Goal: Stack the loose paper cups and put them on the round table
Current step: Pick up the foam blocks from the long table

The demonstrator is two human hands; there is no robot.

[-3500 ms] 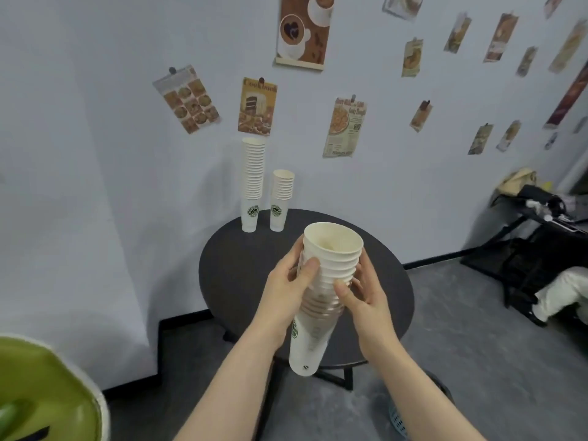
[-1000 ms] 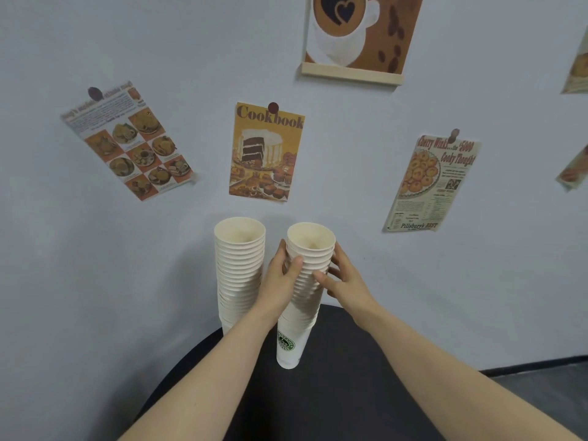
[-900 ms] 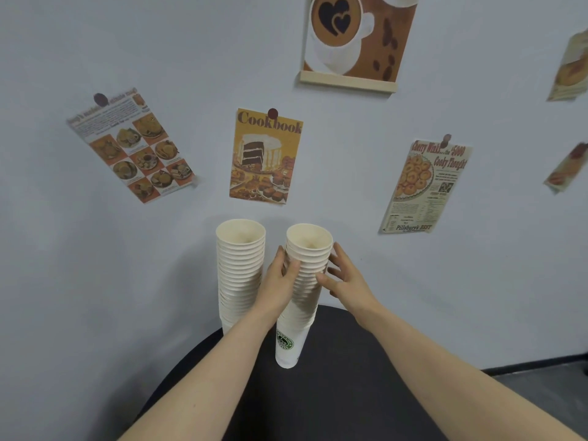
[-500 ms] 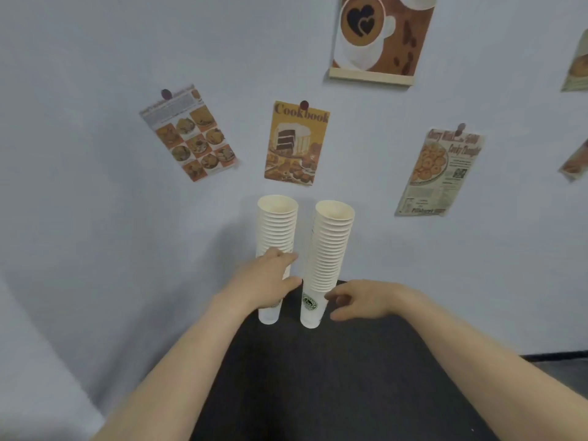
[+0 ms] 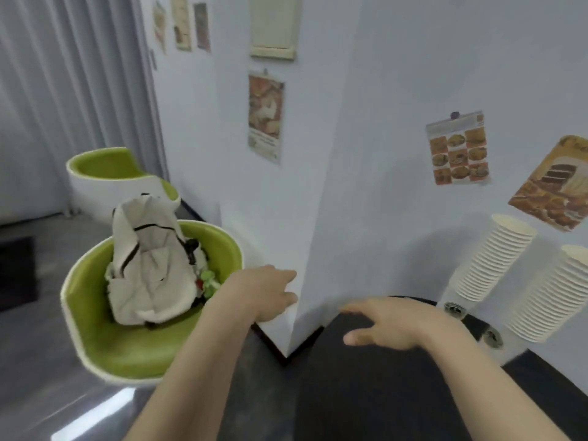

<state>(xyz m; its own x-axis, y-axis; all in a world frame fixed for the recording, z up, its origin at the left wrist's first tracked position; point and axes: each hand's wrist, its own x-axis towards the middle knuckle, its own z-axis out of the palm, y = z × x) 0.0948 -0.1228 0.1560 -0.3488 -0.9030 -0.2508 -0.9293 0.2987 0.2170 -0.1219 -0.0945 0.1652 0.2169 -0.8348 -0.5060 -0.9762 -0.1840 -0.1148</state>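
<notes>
— Paper cups: where?
— Two stacks (image 5: 490, 262) (image 5: 547, 297) at 3 o'clock, standing on the black table (image 5: 397, 393) by the wall.
— Hands?
— Left hand (image 5: 267, 291) and right hand (image 5: 385, 326) both spread, holding nothing, well apart from the stacks. Green chair (image 5: 111, 345) at 9 o'clock.

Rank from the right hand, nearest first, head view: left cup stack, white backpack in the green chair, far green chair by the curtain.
1. Left stack of white paper cups: on the black round table, just right of the right hand.
2. White backpack: left, in the near green chair, past the wall corner.
3. Far green-and-white chair: upper left, by the grey curtain.
</notes>
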